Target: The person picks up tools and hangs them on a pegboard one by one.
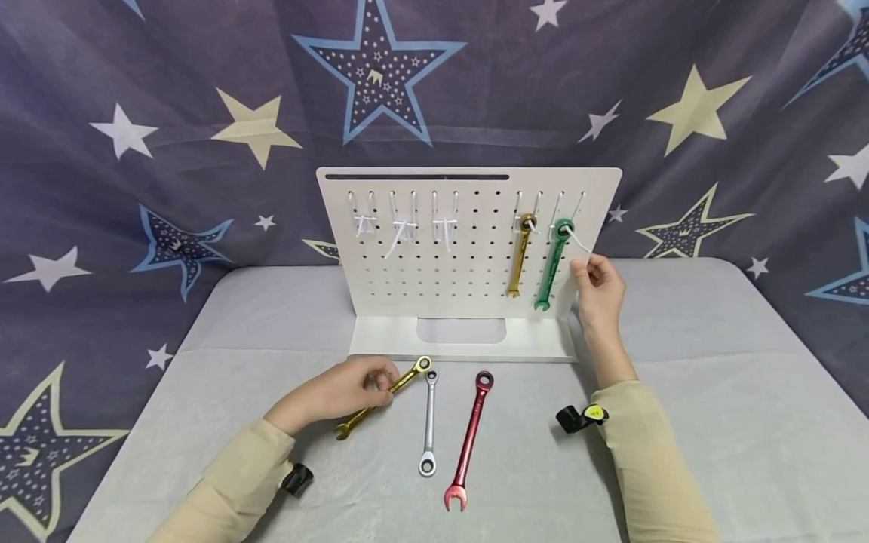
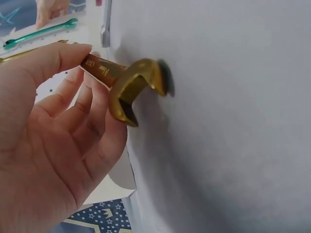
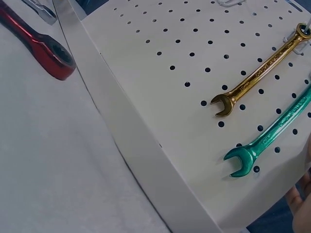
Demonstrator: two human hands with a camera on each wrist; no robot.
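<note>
In the head view my left hand [image 1: 356, 387] pinches a gold combination wrench [image 1: 409, 375] by its shaft, just above the table. The left wrist view shows that wrench's open end [image 2: 119, 90] sticking out past the thumb and fingers. My right hand [image 1: 600, 290] grips the right edge of a white pegboard [image 1: 421, 283], thumb in front. On the board hang a second gold wrench [image 1: 520, 260] and a green wrench [image 1: 553, 265], each by its ring end on a white hook. A silver wrench [image 1: 430, 422] and a red wrench [image 1: 470, 441] lie on the table.
Several white hooks [image 1: 405, 226] stick out from the board's left half. The board stands on a white base [image 1: 383, 335] with a cut-out. Grey cloth [image 1: 713, 422] covers the table, and a star-patterned curtain [image 1: 516, 98] hangs behind.
</note>
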